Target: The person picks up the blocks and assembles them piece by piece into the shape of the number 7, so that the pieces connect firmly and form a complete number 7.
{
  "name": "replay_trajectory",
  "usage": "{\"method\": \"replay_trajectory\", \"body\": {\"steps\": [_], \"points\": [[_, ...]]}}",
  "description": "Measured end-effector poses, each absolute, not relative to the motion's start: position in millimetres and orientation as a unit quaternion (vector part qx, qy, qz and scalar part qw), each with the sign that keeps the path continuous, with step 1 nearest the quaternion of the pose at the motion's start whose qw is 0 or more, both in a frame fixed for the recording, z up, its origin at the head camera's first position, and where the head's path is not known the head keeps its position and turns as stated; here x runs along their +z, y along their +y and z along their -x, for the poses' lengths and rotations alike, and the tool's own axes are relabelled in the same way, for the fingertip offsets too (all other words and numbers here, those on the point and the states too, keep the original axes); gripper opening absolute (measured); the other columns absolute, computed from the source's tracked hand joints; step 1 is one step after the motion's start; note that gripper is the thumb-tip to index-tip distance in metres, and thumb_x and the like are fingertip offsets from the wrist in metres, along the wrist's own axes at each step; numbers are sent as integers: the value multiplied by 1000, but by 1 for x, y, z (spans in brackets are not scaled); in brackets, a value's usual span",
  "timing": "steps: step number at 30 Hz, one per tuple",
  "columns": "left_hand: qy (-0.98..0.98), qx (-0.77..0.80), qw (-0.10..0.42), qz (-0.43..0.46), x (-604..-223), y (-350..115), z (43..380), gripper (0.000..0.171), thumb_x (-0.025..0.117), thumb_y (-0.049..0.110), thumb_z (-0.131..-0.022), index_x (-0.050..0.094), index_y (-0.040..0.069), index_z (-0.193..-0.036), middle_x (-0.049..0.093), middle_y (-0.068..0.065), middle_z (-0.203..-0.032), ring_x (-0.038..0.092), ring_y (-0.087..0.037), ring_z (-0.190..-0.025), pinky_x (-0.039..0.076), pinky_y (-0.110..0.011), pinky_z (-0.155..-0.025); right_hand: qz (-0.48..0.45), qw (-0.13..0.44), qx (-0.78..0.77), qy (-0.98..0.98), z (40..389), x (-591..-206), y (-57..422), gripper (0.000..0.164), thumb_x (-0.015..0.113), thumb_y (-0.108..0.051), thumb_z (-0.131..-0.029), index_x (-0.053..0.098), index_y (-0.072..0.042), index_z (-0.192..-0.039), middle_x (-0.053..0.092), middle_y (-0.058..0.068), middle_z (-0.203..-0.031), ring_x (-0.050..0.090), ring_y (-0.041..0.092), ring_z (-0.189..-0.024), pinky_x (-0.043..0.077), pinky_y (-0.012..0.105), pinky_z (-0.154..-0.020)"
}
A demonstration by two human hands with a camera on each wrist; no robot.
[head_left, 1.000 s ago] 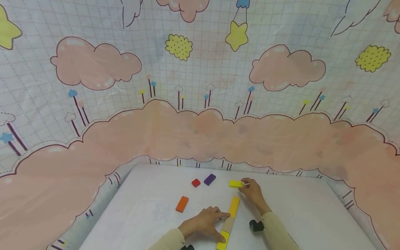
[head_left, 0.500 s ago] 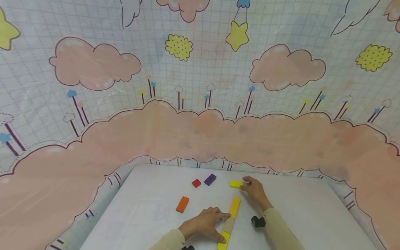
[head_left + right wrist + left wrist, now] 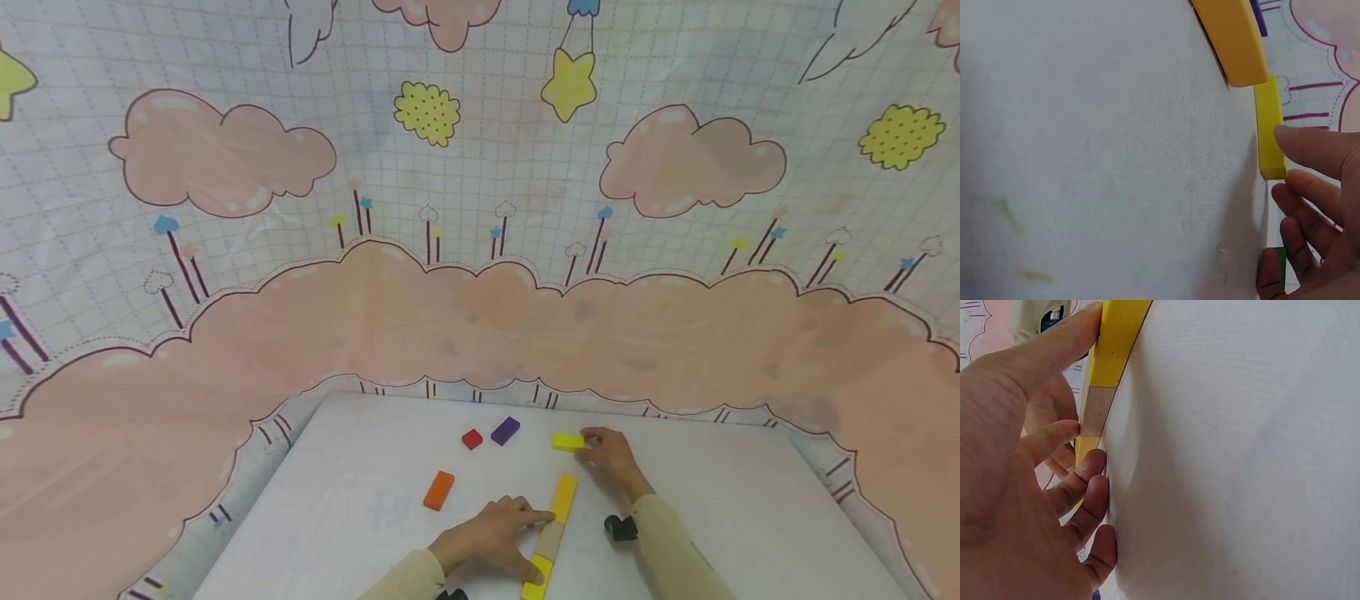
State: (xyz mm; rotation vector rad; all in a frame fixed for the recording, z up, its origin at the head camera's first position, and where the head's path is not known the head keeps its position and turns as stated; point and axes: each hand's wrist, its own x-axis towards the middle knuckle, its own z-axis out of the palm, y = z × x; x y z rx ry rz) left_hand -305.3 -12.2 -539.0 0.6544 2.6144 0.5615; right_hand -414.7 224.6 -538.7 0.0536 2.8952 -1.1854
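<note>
My left hand (image 3: 493,533) reaches along a row of blocks lying end to end on the table. Its thumb touches the nearest yellow block (image 3: 535,590); its index finger rests where the plain wooden block (image 3: 550,542) meets the orange-yellow block (image 3: 564,497). The other fingers of that hand bend loosely against the table in the left wrist view. Beyond the row, my right hand (image 3: 613,457) is at the right end of another yellow block (image 3: 567,442). In the right wrist view its thumb touches this block's side and its index finger is by the block's end.
An orange block (image 3: 438,491), a small red block (image 3: 472,439) and a purple block (image 3: 506,431) lie left of the row on the white table (image 3: 337,483). A green piece (image 3: 1283,265) shows partly behind my right fingers. A patterned cloth (image 3: 480,325) hangs behind.
My right index finger lifts off the far yellow block's end and comes back down slightly. That block stays about where it was. The left hand keeps its place.
</note>
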Motion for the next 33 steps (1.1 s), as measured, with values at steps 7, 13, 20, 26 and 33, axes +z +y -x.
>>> {"method": "replay_trajectory", "body": {"steps": [7, 13, 20, 26, 33], "points": [[933, 197, 192, -232, -540, -12, 306, 72, 83, 49, -73, 47, 56, -135, 55, 17, -117, 47, -9, -100, 50, -41, -94, -11, -3, -370, 929, 416, -543, 224, 39, 69, -11, -86, 64, -2, -123, 60, 23, -131, 52, 39, -123, 39, 57, -108], [931, 202, 190, -238, -540, -12, 305, 72, 83, 50, -73, 47, 56, -135, 54, 17, -117, 47, -8, -101, 49, -40, -94, 3, -20, -363, 932, 416, -546, 226, 33, 70, -9, -85, 67, -2, -117, 63, 21, -125, 53, 37, -119, 39, 57, -107], [932, 196, 185, -242, -542, -12, 305, 73, 83, 51, -73, 46, 56, -136, 54, 17, -116, 46, -8, -99, 49, -39, -92, 4, -14, -379, 925, 413, -545, 226, 32, 68, -9, -87, 65, -3, -118, 62, 19, -125, 54, 34, -114, 41, 57, -106], [933, 201, 187, -233, -542, -12, 305, 72, 83, 48, -73, 47, 57, -135, 54, 17, -115, 46, -9, -99, 50, -39, -91, 5, -24, -379, 925, 413, -544, 226, 32, 67, -9, -88, 64, -3, -119, 63, 17, -125, 54, 33, -114, 42, 55, -105], [933, 197, 185, -239, -545, -13, 305, 73, 83, 50, -72, 46, 57, -135, 55, 17, -116, 46, -8, -98, 50, -39, -92, -12, -22, -388, 921, 412, -545, 226, 32, 66, -9, -89, 63, -5, -120, 62, 17, -127, 53, 36, -120, 41, 55, -108]]}}
